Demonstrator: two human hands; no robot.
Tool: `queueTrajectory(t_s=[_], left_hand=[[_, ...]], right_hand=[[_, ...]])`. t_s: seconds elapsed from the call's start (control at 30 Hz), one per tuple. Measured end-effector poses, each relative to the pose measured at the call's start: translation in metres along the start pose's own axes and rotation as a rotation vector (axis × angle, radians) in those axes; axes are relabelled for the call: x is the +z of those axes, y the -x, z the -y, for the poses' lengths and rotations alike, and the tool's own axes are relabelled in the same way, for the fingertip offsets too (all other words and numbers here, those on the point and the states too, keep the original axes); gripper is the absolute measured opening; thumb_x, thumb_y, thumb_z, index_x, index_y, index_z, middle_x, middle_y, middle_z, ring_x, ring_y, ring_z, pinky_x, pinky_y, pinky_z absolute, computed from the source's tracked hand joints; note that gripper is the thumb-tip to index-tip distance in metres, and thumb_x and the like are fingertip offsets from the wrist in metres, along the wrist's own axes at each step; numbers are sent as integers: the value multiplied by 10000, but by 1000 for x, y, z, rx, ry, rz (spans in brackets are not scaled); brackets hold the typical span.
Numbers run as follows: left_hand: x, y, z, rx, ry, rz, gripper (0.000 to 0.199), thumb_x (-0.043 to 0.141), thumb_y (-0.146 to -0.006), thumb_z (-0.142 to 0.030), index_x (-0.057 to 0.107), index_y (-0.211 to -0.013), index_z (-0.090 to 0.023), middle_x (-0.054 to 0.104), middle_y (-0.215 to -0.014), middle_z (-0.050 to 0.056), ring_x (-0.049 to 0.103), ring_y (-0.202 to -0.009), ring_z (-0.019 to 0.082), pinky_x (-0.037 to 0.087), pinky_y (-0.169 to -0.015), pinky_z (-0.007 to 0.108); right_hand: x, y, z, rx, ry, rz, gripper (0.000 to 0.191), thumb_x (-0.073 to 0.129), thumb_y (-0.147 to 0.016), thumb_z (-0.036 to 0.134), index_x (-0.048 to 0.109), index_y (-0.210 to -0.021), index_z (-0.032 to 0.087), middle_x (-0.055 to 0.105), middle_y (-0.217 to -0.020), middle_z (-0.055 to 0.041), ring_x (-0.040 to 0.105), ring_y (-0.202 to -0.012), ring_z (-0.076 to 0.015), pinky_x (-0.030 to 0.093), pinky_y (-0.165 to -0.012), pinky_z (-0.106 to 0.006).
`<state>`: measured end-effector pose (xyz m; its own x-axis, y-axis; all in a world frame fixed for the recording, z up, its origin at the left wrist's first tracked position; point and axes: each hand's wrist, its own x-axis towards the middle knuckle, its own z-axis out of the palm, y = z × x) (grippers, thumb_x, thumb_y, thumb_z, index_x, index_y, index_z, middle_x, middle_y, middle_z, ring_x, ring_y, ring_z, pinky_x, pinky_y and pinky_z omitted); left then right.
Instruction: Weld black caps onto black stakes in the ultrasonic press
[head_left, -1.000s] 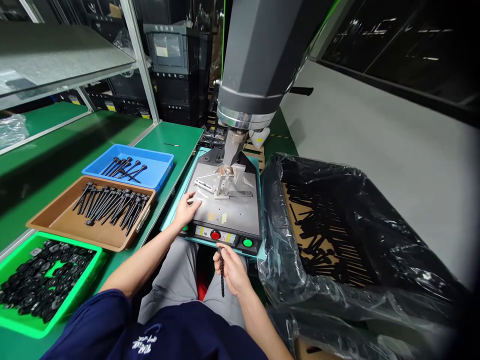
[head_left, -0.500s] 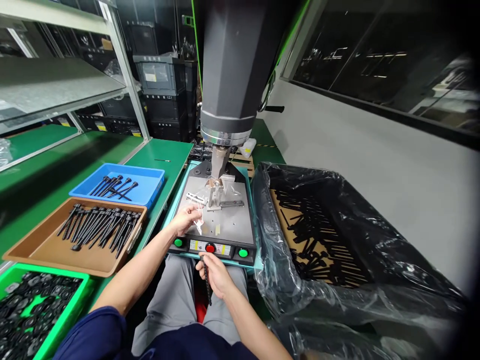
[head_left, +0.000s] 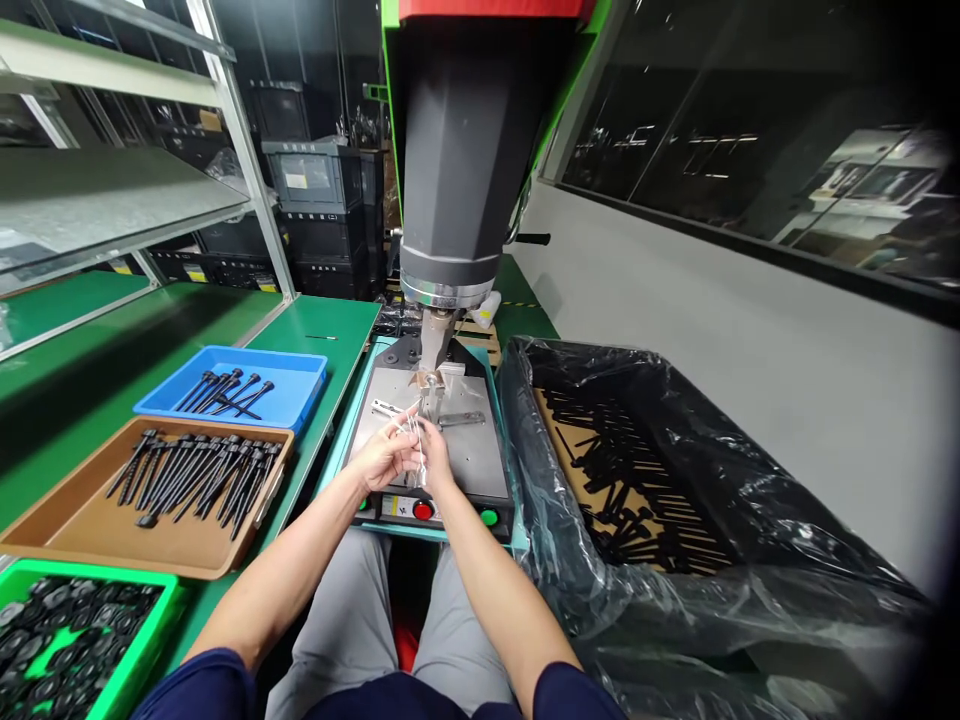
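In front of the metal fixture my left hand is closed, with thin white cord strands looped through its fingers. Right beside it, my right hand has its fingers bunched against the fixture's near side; whatever they grip is hidden. The two hands nearly touch over the grey base plate. Straight above the fixture points the metal horn of a press-like machine. A red button sits on the base's front edge, between two green ones.
On the left stand a blue tray and a brown tray with black stalked parts, and a green bin of black round parts. To the right, a plastic-lined box holds many more black stalked parts. A metal shelf rises at the back left.
My right hand has moved up from below the buttons to the fixture; the black stalked part it held no longer shows. My left hand has moved slightly right, still with the white cord.
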<state>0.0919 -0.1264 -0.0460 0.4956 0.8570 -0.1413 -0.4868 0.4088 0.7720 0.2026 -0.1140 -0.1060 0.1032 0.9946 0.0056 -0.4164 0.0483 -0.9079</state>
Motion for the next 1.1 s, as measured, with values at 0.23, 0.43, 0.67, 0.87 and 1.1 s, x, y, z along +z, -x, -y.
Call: queueTrajectory(t_s=[0.23, 0.43, 0.67, 0.87, 1.1], left_hand=[[4, -5, 1, 8, -4, -1, 834, 761, -737, -175, 332, -1452, -218, 688, -743, -3, 707, -596, 183, 591, -584, 293], [5, -10, -1, 28, -5, -12, 854, 776, -724, -187, 331, -1452, -210, 676, -742, -5, 702, -576, 179, 590, -564, 286], [2, -15, -2, 26, -9, -17, 806, 796, -705, -202, 391, -1402, -214, 671, -748, -7, 704, -584, 181, 586, -583, 291], [-3, -21, 1, 20, -14, -26, 685, 784, -718, -203, 458, -1320, -190, 672, -730, -1, 700, -581, 177, 574, -576, 280], [-3, -24, 4, 11, -10, -30, 680, 797, -701, -202, 480, -1303, -189, 663, -730, -11, 683, -564, 155, 565, -586, 275]], right_hand=[[-18, -38, 31, -423, 489, -237, 301, 621, -787, 350, 667, -1043, 200, 585, -1169, -103, 540, -1101, -231, 431, -959, -357], [-16, -61, 35, -437, 485, -312, 299, 657, -762, 352, 687, -1010, 188, 548, -1259, -113, 468, -1214, -238, 352, -1047, -379], [-9, -85, 32, -386, 253, -228, 305, 686, -704, 330, 635, -969, 186, 657, -1054, -67, 600, -971, -200, 438, -937, -360], [-10, -106, 39, -183, 190, -177, 425, 746, -599, 344, 580, -961, 195, 653, -851, -17, 601, -756, -179, 485, -740, -324], [-26, -102, 54, -140, 238, 52, 494, 734, -656, 361, 620, -1117, 223, 688, -1029, -49, 636, -880, -209, 504, -792, -339]])
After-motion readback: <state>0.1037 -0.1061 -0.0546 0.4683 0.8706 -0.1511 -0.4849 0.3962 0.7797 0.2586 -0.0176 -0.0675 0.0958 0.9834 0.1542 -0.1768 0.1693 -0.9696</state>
